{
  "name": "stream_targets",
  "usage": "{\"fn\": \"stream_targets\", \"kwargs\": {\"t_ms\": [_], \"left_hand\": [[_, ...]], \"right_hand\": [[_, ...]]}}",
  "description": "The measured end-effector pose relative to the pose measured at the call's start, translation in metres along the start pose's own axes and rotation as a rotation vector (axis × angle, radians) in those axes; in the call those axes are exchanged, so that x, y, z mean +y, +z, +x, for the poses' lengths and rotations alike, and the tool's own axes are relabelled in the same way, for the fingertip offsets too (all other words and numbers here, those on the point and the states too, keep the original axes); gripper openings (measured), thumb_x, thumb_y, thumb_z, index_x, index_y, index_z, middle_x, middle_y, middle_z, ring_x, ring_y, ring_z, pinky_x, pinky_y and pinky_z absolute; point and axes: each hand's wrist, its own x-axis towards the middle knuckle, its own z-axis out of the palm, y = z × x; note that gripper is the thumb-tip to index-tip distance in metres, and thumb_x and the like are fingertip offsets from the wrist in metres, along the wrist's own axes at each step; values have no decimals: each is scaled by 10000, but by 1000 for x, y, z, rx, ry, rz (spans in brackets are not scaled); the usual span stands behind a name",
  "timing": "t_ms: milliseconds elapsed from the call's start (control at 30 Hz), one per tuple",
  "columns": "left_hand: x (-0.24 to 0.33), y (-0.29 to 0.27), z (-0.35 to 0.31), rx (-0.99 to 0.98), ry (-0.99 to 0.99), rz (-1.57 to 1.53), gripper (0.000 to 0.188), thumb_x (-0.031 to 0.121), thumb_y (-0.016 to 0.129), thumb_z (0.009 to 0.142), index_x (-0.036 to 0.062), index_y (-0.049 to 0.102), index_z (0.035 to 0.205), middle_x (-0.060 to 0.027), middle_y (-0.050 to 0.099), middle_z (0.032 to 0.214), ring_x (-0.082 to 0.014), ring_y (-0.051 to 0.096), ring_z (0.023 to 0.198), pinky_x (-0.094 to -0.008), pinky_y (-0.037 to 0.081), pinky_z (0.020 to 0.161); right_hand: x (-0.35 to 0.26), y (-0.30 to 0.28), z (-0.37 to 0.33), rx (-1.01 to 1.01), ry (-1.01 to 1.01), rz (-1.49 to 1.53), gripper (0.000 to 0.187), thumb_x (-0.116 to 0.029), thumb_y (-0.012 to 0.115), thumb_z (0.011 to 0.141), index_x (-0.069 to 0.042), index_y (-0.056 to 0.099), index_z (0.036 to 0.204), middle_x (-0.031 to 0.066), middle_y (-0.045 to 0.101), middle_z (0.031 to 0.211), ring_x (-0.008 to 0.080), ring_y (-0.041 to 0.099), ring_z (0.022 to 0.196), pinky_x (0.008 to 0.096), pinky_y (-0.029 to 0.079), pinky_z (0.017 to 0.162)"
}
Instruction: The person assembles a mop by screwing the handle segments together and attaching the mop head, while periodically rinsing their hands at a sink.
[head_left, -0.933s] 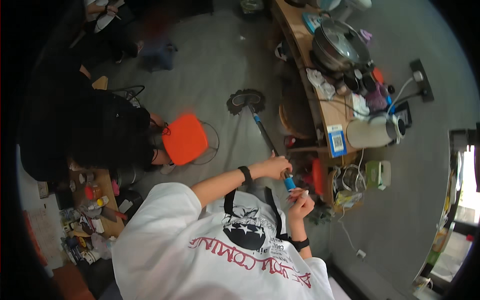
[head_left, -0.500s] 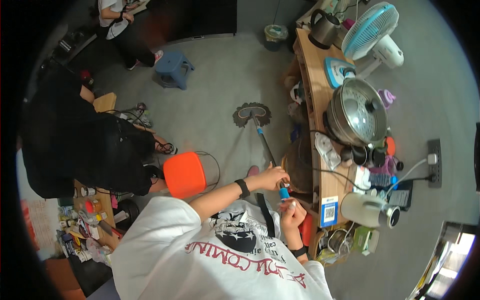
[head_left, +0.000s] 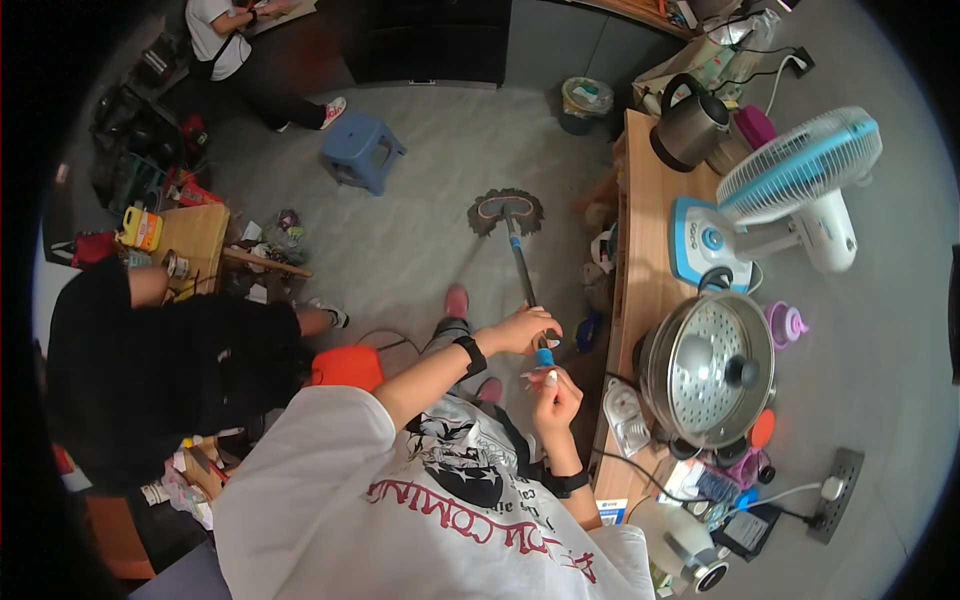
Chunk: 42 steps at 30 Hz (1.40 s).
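A mop point(head_left: 522, 270) with a grey, shaggy oval head rests on the floor ahead of me, its dark pole running back to my body. My left hand point(head_left: 524, 331) is wrapped round the upper pole, just beyond a blue section. Nearer to me, my right hand point(head_left: 557, 402) is closed at the pole's top end, its fingers curled with the nails showing. Both wrists wear black bands. My pink shoes point(head_left: 457, 302) show below, beside the pole.
Along the right, a wooden counter point(head_left: 648, 210) carries a kettle point(head_left: 690, 125), a fan point(head_left: 800, 170) and a lidded steamer pot point(head_left: 710, 370). A blue stool point(head_left: 362, 150), a bin point(head_left: 585, 104) and a red stool point(head_left: 347, 368) stand around the floor. Two people are at the left.
My view has shifted forward, so the counter things and red stool sit lower in it. Both hands keep their hold on the mop. The person in black now sits lower in view.
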Motion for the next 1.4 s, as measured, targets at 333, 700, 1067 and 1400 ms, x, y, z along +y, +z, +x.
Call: {"fn": "stream_targets", "kwargs": {"t_ms": [333,700,1067,1400], "left_hand": [[-105,-118,103,4,-17,56,267,340,577,752,137,560,923,-37,547,828,-221,498,872,-493,311,842],[-206,-272,201,-11,52,-70,263,304,584,767,125,551,956,-25,542,829,-211,483,905,-537,277,866],[-323,-400,325,75,21,-5,271,285,599,748,117,557,957,-39,518,779,-202,482,830,-380,325,795],[-333,-526,444,153,57,-293,341,235,533,741,78,531,1044,-47,526,818,-156,492,771,-272,392,660]], "right_hand": [[45,60,169,-70,105,-124,332,-149,388,877,57,574,694,100,560,626,140,520,525,250,409,507],[54,142,364,-102,136,-161,267,-83,416,849,23,583,670,99,553,600,202,540,530,279,414,517],[118,207,569,-223,-28,-99,239,-100,450,825,-7,600,663,91,497,572,240,490,543,319,401,540],[124,215,760,-63,-260,87,270,-90,413,842,21,558,643,79,540,552,178,506,474,284,413,485]]}}
